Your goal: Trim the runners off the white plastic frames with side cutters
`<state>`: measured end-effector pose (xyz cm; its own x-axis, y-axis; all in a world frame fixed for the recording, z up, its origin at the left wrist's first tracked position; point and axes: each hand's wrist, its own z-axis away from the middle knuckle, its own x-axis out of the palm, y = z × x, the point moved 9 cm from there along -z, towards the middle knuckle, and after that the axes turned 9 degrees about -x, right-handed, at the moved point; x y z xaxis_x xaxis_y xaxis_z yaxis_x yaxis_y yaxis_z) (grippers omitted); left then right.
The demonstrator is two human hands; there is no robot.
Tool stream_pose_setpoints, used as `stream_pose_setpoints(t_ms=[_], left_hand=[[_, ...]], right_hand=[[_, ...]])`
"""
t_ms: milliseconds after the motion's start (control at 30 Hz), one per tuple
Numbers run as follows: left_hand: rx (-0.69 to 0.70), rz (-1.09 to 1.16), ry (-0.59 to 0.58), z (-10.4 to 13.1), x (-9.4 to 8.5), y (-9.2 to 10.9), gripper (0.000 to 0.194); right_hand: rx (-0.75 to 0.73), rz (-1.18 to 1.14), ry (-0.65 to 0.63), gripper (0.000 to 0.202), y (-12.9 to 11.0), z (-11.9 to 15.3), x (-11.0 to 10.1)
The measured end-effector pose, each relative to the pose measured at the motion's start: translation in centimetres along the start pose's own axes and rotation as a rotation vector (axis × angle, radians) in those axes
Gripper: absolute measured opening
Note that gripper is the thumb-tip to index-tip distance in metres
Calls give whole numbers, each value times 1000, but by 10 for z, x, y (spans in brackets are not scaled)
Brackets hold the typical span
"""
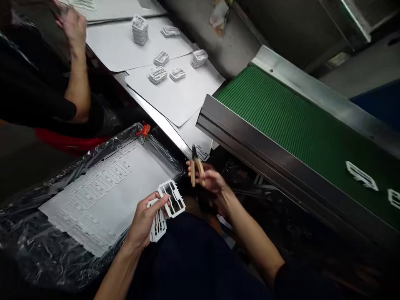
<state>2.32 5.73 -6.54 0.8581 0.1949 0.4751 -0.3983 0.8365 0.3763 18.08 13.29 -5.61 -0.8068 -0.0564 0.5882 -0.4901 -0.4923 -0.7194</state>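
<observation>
Several white plastic frames (172,199) with slotted openings are in my left hand (144,218), its thumb pressed on the upper one. Below that one, more frames fan out against the palm. My right hand (211,179) is wrapped round a pair of nippers (196,168) with tan handles and dark jaws pointing up. The nippers are apart from the frames. Left of my hands, a lined bin (34,246) holds a grey sheet with many flat white frames in rows. A loose white part (202,154) lies at the table's near corner, behind the nippers.
A green conveyor belt (281,112) with a metal side rail runs along the right, carrying white frames (361,176). Stacks of white frames (139,30) stand on the paper-covered table (168,100). A co-worker's arm (79,79) reaches in at upper left. An orange clip (144,129) sits on the bin's corner.
</observation>
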Motion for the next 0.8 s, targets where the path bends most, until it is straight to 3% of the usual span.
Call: stream_pose_setpoints(t_ms=[133,267,367,467,567,667,800], left_hand=[[-6,-33,-24,-4,1,-1,23],[-14,-104,-71,-7,5,-3,22],[-19,-156,-100,-9,8,-6,22],[-13,-225,-127,-10,12,-10,24],[-3,-322,-153,-10,18,-16,25],[-15,-425,-200,-10,24,-23,23],[57,-490,-200,-9,23,-5,26]], right_hand=[[56,-34,162,39,62,57,-4],[99,66,305,31,94,91,-9],[39,230,458,29,84,100,-16],[-107,468,535,28,50,97,-9],[-206,597,498,27,24,91,10],[-204,651,464,29,15,92,19],[-180,668,442,28,16,104,19]])
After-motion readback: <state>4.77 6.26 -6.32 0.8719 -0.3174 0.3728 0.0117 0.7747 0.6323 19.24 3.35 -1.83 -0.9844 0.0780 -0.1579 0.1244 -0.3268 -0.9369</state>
